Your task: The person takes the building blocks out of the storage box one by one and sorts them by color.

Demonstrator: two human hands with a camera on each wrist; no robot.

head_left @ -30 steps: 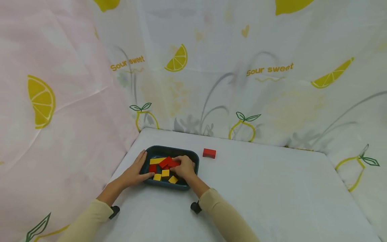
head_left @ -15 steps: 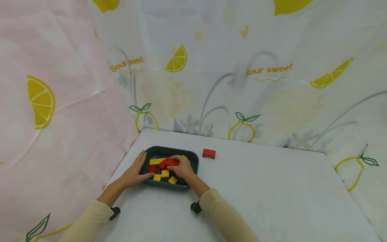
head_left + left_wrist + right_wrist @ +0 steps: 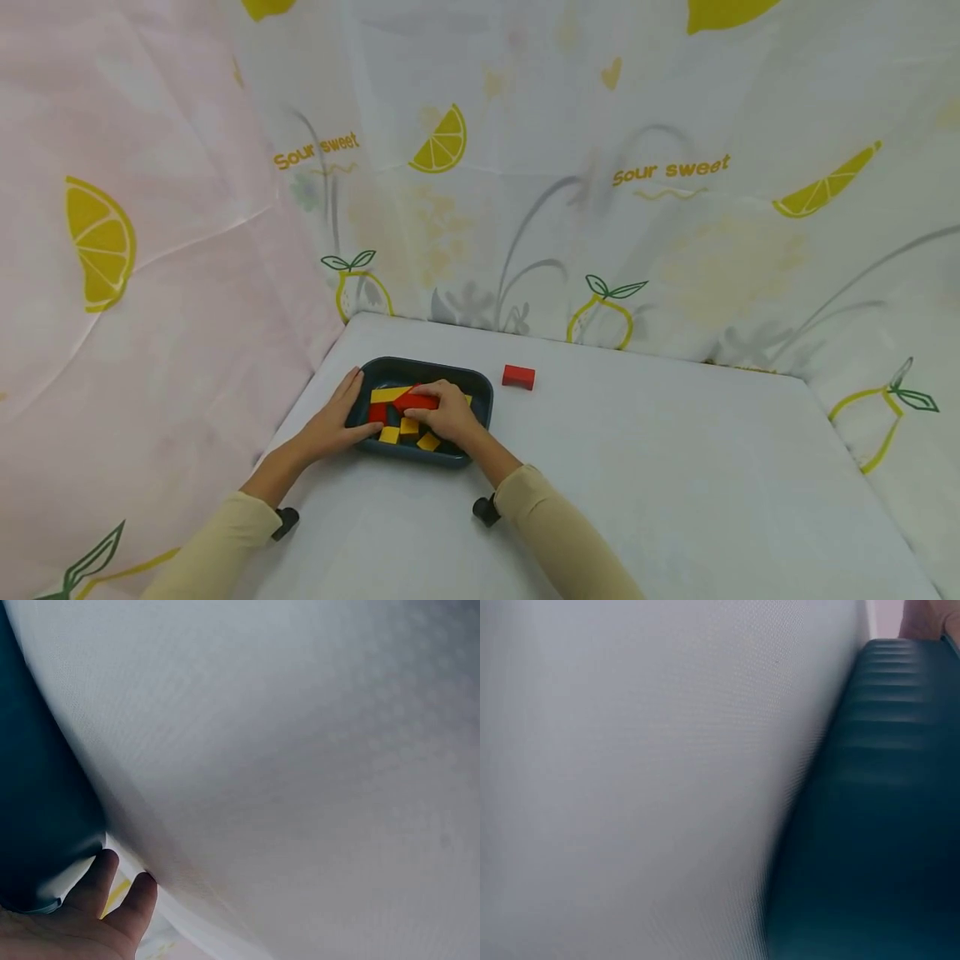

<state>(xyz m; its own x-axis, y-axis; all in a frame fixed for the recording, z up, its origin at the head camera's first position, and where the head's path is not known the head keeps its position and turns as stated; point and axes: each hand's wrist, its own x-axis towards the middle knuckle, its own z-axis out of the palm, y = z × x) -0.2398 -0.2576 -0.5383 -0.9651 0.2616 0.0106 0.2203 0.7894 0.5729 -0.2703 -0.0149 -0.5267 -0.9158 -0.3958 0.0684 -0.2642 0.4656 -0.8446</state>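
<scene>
The right hand (image 3: 450,414) pinches a red block (image 3: 416,402) inside the dark tray (image 3: 408,455); the left hand (image 3: 332,426), fingers straight, rests against the tray's left end. The block seems light, rigid and sturdy; its long sides probably offer the surest grip.

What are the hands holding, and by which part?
The right hand appears to pinch a red block by its near and far sides; the left hand touches the tray.

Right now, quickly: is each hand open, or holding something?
Left hand: open, resting against the dark tray.
Right hand: closed, pinching a red block.
</scene>
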